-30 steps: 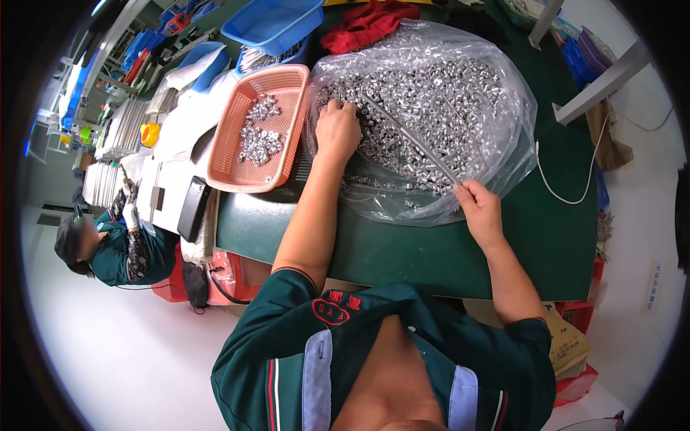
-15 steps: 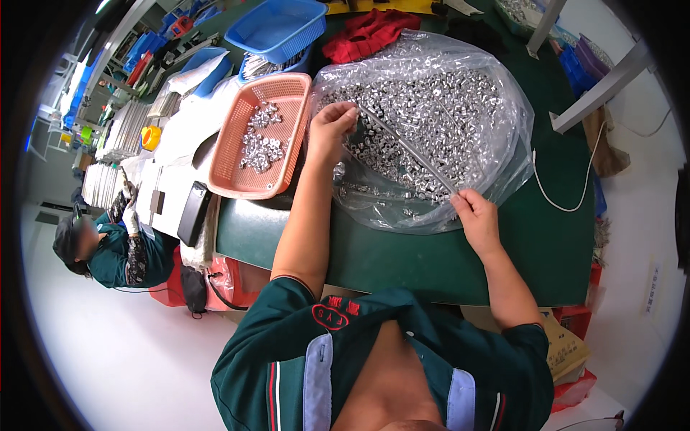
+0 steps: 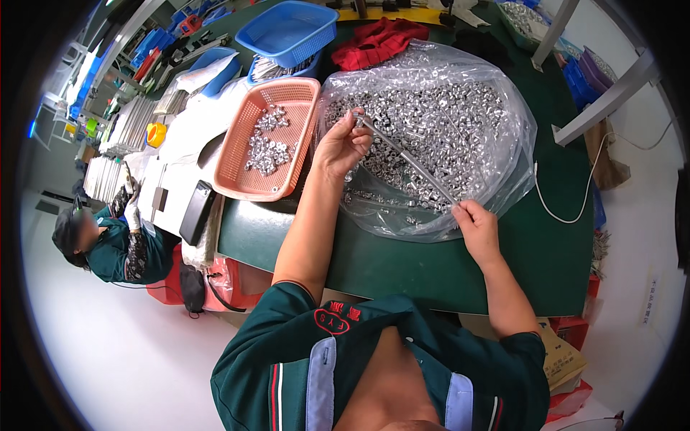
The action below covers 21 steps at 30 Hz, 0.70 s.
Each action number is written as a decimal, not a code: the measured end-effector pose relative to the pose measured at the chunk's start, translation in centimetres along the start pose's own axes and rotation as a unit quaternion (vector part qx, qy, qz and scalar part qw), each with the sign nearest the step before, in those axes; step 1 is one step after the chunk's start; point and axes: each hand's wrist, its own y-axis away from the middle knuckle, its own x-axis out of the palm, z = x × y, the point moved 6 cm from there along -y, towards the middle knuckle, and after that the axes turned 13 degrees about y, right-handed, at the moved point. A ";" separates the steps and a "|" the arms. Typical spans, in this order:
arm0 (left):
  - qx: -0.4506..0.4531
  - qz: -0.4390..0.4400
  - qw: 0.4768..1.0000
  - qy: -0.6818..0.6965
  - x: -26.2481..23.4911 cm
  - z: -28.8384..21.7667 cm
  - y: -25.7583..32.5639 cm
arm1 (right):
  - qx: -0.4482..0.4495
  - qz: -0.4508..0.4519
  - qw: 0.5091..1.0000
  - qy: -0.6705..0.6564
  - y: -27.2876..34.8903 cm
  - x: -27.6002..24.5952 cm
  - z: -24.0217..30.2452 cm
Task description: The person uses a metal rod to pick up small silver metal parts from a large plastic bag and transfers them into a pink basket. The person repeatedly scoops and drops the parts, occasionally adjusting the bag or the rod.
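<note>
A thin silvery metal rod [image 3: 408,156] slants over a big clear plastic bag [image 3: 514,154]. My left hand [image 3: 342,146] is closed at the rod's far left end, thumb and fingertips at its tip; whether a small part also sits in those fingers I cannot make out. At the near right end, my right hand [image 3: 477,228] pinches the rod between thumb and fingers. Under the rod, the open bag is heaped with small shiny metal pieces [image 3: 460,118]. Left of my left hand stands a pink perforated basket [image 3: 231,154] with a few loose metal pieces [image 3: 266,154] inside.
Blue baskets [image 3: 287,36] and a red cloth [image 3: 377,43] lie beyond the bag on the green table [image 3: 402,266]. A black case [image 3: 196,213] rests by the pink basket. A metal post [image 3: 604,97] and white cable [image 3: 560,215] are at right. Another person [image 3: 129,248] works at left.
My left hand has turned, so its curled fingers now show more, and it has shifted slightly right and nearer. The rod stays between both hands. The whole view has shifted a little.
</note>
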 end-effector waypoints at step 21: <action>0.266 -0.047 0.909 -0.317 1.8 -0.6 0.6 | 0.018 0.018 0.999 0.023 0.1 0.0 0.3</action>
